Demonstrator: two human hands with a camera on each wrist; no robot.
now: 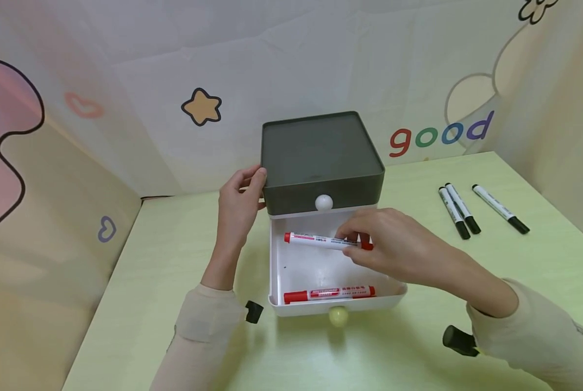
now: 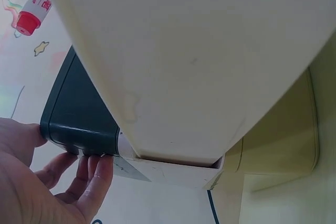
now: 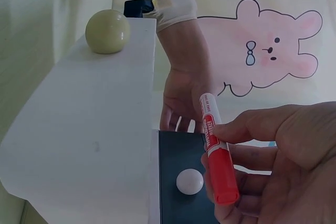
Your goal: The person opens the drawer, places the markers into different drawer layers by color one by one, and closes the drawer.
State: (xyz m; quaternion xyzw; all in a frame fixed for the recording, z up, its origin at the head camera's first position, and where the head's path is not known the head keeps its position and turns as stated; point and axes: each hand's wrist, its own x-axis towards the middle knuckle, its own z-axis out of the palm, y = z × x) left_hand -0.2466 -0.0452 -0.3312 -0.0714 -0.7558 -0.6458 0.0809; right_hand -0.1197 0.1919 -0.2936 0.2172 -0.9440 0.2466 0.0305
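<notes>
A small box with a dark grey top section [image 1: 315,149] has its white lower drawer [image 1: 298,269] pulled out toward me. My left hand [image 1: 239,203] grips the top section's left side near the front, with the thumb at its upper edge. Over the drawer, my right hand [image 1: 394,241] pinches a red whiteboard marker [image 1: 311,240] between thumb and fingers near one end. In the right wrist view the held marker [image 3: 219,163] shows its red cap. A second red marker [image 1: 327,293] lies along the front wall inside the drawer.
On the table's right side lie a pair of black-capped markers [image 1: 451,209] and a single black-capped marker [image 1: 501,209]. A white knob [image 1: 324,203] sticks out from the upper section, a yellowish knob [image 1: 339,316] from the drawer front. Behind hangs a printed curtain [image 1: 315,65].
</notes>
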